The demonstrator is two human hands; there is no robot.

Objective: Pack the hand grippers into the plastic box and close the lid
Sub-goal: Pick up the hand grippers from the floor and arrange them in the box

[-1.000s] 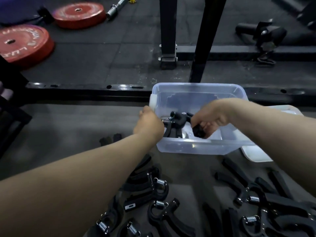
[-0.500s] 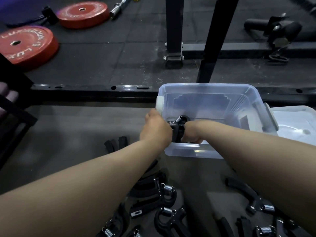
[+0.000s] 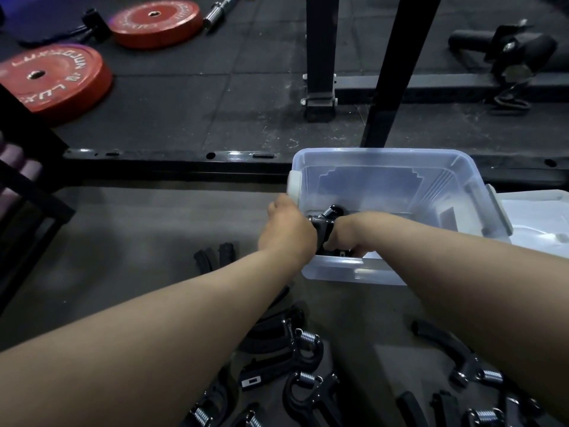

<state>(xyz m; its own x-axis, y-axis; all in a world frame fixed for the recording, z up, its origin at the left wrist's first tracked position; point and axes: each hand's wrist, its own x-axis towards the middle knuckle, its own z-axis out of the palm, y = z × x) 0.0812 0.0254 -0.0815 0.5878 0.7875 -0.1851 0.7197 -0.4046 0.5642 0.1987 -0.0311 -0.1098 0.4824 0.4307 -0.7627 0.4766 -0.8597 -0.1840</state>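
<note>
A clear plastic box (image 3: 455, 171) stands open on the gym floor. A black hand gripper (image 3: 321, 224) with a steel spring lies in its near left corner. My left hand (image 3: 284, 232) reaches over the box's left wall, and its curled fingers meet that gripper. Inside the box, my right hand (image 3: 345, 238) curls down around the same gripper; its fingertips are hidden. The white lid (image 3: 535, 220) lies to the right of the box. Several more hand grippers (image 3: 295, 349) are scattered on the floor near me.
Two red weight plates (image 3: 58, 78) lie at the far left beside a barbell end (image 3: 220, 9). Black rack uprights (image 3: 320, 57) and a low black rail (image 3: 172, 161) stand just behind the box. One loose gripper (image 3: 215, 255) lies left of the box.
My right hand has moved left and down into the box's near left corner with the gripper. My left hand has stayed at the box's left wall.
</note>
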